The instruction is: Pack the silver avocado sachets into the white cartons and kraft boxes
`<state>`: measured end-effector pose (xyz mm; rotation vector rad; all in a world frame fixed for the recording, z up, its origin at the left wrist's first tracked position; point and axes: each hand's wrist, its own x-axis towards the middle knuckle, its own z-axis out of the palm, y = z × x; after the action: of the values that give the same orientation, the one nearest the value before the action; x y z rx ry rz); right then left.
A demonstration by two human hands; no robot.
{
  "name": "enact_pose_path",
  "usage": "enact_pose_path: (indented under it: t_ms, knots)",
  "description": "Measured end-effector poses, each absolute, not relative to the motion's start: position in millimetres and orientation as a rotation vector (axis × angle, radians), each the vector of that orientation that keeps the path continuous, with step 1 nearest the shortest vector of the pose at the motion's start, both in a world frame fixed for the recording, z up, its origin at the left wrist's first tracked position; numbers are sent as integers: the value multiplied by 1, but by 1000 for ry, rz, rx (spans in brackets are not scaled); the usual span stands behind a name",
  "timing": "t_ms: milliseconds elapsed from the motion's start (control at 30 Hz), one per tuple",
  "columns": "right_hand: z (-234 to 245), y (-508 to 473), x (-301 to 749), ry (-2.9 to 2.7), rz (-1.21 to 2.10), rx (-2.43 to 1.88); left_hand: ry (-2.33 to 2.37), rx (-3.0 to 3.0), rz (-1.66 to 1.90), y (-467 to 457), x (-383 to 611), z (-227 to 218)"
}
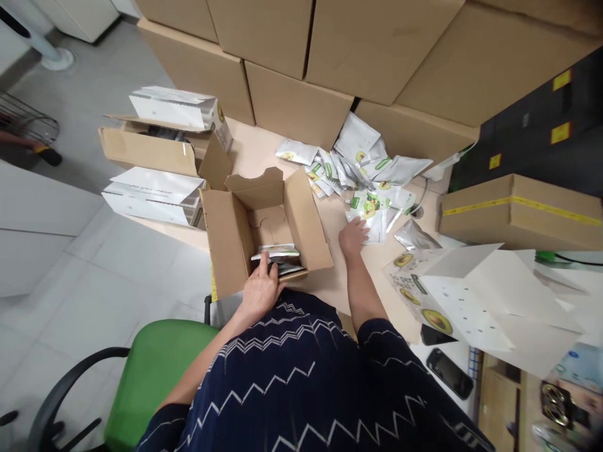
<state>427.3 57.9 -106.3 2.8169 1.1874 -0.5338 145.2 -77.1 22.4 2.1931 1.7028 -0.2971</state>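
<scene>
An opened cardboard box stands in front of my body with its flaps up. Several flat packets stand on edge at its near side. My left hand reaches over the near wall, its fingers apart and resting on the packets; the thumb is hidden. To the right, my right hand lies with spread fingers on the edge of a white pouch with green print. Beyond it is a loose pile of white avocado-printed pouches.
Large cartons line the back of the table. At left stand white printed boxes and another open carton. A white avocado box, a phone and a yellow-taped carton are at right. A green chair stands lower left.
</scene>
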Motion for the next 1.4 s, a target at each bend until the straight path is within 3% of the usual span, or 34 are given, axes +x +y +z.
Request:
enact_pose_path:
  t_ms: [200, 367, 467, 600, 733, 967, 1233, 1400]
  knots:
    - [-56, 9, 463, 1386, -657, 2989, 1684, 2173, -305, -77, 145, 25]
    - [22, 2, 482, 2027, -1330, 3284, 1687, 2163, -314, -77, 147, 27]
    - [82, 6, 460, 2631, -1566, 2904, 1682, 2180, -308, -76, 147, 28]
    - [132, 33, 396, 2962, -1637, 1969, 1690, 2204, -297, -78, 147, 25]
    - [115, 74, 319, 2809, -1475, 1269, 1688, 2243, -256, -80, 146, 22]
    - [40, 102, 248, 2364, -962, 788, 1693, 2277, -255, -82, 146, 22]
    - [20, 90, 245, 2283, -716, 759, 1642, 2255, -147, -83, 142, 20]
    - [4, 85, 244, 2254, -819, 562, 1633, 2236, -183, -80, 139, 22]
